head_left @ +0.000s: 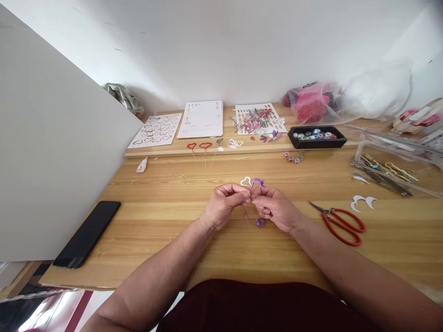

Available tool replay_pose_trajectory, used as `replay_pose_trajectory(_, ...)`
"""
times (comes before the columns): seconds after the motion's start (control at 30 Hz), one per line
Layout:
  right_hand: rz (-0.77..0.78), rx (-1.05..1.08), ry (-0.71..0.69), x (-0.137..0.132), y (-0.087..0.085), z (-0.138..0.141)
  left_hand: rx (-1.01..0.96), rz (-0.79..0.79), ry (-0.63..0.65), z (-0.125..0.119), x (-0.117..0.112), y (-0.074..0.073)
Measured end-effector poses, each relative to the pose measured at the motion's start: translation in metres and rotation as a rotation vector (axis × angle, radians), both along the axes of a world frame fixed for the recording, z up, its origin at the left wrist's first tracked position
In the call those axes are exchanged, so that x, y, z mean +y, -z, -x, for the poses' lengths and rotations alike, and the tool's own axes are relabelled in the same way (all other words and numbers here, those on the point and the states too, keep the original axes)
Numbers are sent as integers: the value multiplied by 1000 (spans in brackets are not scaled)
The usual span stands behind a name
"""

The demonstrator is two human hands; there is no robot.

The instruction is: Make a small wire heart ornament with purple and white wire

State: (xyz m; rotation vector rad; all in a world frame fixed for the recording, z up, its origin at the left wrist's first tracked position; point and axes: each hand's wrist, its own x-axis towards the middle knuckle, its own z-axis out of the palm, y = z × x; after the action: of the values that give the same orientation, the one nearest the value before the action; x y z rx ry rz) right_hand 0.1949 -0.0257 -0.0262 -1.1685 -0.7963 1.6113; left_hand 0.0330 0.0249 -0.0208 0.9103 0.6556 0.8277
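Observation:
A heart-shaped outline is held up between both hands: its left side is a bare white paper cutout, and its right side is covered in purple thread. My left hand pinches the lower tip between thumb and forefinger. Closed beside it, my right hand has its fingertips touching the left ones and gripping the purple thread; the exact grip is partly hidden. A small purple spool sits just under the hands, with a thin strand running up to them.
Red-handled scissors and white crescent cutouts lie to the right. A phone lies at left, near a small glue bottle. On the back ledge are cutout sheets and a black tray of spools. A clear box holds hairpins.

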Motion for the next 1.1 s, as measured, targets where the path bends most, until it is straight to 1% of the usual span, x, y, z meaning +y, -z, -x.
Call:
replay_pose_trajectory(0.1,-45,-75,25,0,2,0,34,-77,-69,0,2,2)
replay_pose_trajectory(0.2,-154,-176,78,2,2,-2,78,-142,-114,1,3,3)
replay_pose_trajectory(0.3,-272,-250,181,3,-1,-6,96,-154,-115,2,4,4)
replay_pose_trajectory(0.4,-342,-248,257,3,-5,-9,123,-147,-84,1,4,5)
replay_pose_trajectory(0.57,-329,-193,305,3,-8,-7,135,-137,-13,2,4,10)
replay_pose_trajectory(0.7,-323,-183,283,3,-7,-7,101,-96,23,3,4,12)
replay_pose_trajectory(0.83,-349,-164,253,3,-6,-7,72,-31,9,2,3,7)
replay_pose_trajectory(0.93,-334,-116,257,3,-5,-5,31,18,-18,1,1,2)
replay_pose_trajectory(1.1,-314,-45,273,3,-4,-1,-12,29,-30,-1,0,1)
